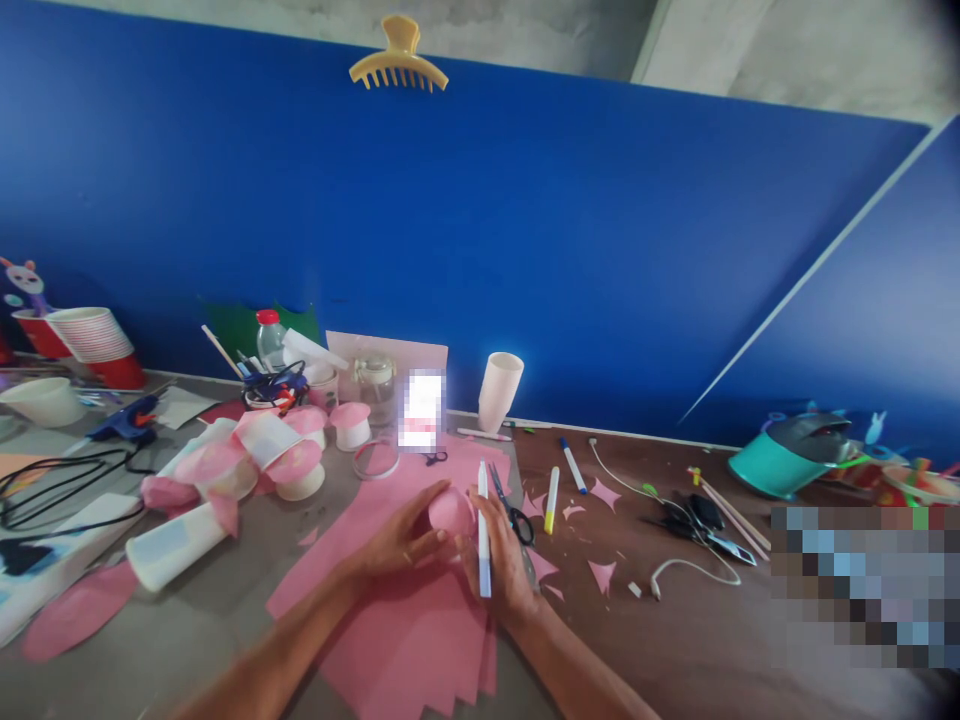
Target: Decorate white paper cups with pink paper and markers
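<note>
A small rounded pink paper piece (pixel 452 512) is between my two hands, above a stack of pink paper sheets (pixel 405 630). My left hand (pixel 401 540) curls around its left side, thumb toward me. My right hand (pixel 506 570) reaches to its right side and also holds a white marker (pixel 484 540) upright along the fingers. The lower side of the pink piece is partly hidden by the fingers. Dark-handled scissors (pixel 520 522) lie just beyond my right hand, partly covered by it.
Cups with pink paper tops (pixel 351 425) crowd the left, near a glue gun (pixel 131 420) and cables. A tall white cup (pixel 500 390) and a bright pixelated screen (pixel 421 410) stand at the back. Markers (pixel 552 500), pink scraps (pixel 602 575) and a white cable (pixel 694 565) lie right.
</note>
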Demonstrator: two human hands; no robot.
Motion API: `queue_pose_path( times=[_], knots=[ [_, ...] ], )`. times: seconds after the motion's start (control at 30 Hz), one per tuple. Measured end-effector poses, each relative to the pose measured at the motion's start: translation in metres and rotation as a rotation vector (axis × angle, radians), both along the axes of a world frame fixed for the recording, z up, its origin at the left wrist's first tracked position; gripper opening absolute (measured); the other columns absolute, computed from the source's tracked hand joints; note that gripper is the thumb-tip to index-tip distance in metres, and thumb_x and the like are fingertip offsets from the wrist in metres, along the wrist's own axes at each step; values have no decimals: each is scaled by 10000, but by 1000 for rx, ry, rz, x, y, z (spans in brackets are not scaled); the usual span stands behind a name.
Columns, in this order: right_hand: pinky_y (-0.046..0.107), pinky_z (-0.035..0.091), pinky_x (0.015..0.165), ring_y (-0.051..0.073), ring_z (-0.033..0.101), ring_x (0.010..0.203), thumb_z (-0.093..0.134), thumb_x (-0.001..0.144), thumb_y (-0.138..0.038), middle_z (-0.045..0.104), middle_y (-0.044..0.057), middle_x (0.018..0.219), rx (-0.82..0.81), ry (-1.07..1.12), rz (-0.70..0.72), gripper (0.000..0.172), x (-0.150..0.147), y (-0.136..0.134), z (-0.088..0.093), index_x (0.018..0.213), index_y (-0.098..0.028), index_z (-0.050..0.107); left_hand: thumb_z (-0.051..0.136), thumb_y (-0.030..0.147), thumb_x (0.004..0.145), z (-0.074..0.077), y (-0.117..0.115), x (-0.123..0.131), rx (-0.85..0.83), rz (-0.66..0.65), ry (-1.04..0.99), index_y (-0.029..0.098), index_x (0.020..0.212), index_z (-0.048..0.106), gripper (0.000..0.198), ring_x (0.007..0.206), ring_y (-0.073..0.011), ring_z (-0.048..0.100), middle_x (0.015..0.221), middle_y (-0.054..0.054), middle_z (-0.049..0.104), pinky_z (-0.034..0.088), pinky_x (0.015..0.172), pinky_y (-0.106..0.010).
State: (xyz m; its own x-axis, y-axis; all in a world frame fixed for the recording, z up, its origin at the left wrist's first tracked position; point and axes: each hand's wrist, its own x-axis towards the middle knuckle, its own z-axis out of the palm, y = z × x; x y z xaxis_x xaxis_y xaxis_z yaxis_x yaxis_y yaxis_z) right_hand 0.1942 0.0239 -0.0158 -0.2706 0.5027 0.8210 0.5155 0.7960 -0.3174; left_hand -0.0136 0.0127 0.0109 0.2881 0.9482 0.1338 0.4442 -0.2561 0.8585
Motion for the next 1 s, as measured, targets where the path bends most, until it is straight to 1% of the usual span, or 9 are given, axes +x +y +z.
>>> queue_pose_path(
  times=[0.13, 0.27, 0.33, 0.5, 0.6, 0.67, 0.73, 0.83, 1.0],
  knots=[
    [521, 585, 1009, 331, 587, 1311, 507, 1006, -246, 670, 173, 1287, 25, 5, 27, 535, -1, 0, 5, 1518, -143, 389, 610, 637, 882, 0, -2, -1, -91, -20, -104, 158, 1566, 359, 872, 1406, -375, 488, 1578, -171, 476, 424, 1174, -484],
    [518, 606, 977, 326, 592, 1302, 500, 1004, -237, 678, 169, 1265, 30, 1, 30, 510, -3, 2, 6, 1499, -167, 400, 592, 676, 881, 1, -3, 1, -120, -47, -172, 183, 1563, 362, 873, 1414, -371, 479, 1548, -157, 513, 453, 1152, -472],
    [516, 612, 969, 319, 599, 1290, 497, 997, -215, 672, 164, 1269, 31, -13, 33, 513, -3, 2, 7, 1498, -175, 397, 610, 678, 868, 1, -3, 3, -113, -48, -181, 193, 1545, 391, 862, 1425, -380, 462, 1554, -149, 506, 432, 1171, -487],
    [506, 601, 986, 299, 627, 1243, 478, 981, -175, 680, 138, 1263, 16, -36, 24, 515, -3, 3, 6, 1491, -186, 410, 604, 657, 880, 1, -3, 3, -68, 3, -147, 230, 1542, 399, 814, 1505, -383, 350, 1630, -139, 408, 294, 1254, -532],
    [476, 609, 966, 286, 649, 1205, 494, 979, -199, 675, 131, 1280, -1, -20, 21, 493, -5, 5, 5, 1469, -201, 445, 553, 665, 903, -2, -3, 2, -48, 18, -127, 232, 1537, 414, 780, 1521, -371, 334, 1638, -139, 395, 304, 1260, -508],
    [458, 615, 949, 280, 658, 1186, 508, 980, -215, 679, 127, 1270, 8, -14, 26, 485, -5, 7, 5, 1461, -200, 456, 513, 682, 912, -4, -3, 2, -21, 28, -107, 221, 1510, 458, 757, 1526, -382, 317, 1628, -152, 406, 283, 1266, -535],
    [445, 616, 941, 272, 660, 1173, 502, 983, -216, 681, 122, 1262, 9, -12, 40, 480, -5, 8, 5, 1461, -199, 459, 499, 703, 905, -5, -2, 2, 14, 28, -95, 227, 1466, 516, 736, 1515, -391, 331, 1595, -147, 455, 258, 1269, -563],
    [440, 612, 942, 267, 658, 1169, 483, 987, -206, 680, 120, 1258, -25, -8, 64, 461, -4, 7, 8, 1448, -203, 478, 499, 678, 920, 0, -2, 4, 48, -17, -97, 257, 1425, 562, 661, 1455, -368, 433, 1518, -116, 550, 317, 1249, -535],
    [451, 623, 918, 283, 676, 1136, 494, 987, -222, 686, 136, 1231, -57, -3, 81, 420, -3, 6, 12, 1404, -185, 520, 540, 671, 899, 9, -3, 9, 13, -56, -108, 273, 1469, 513, 696, 1422, -374, 478, 1523, -110, 554, 380, 1219, -510]
  ],
)
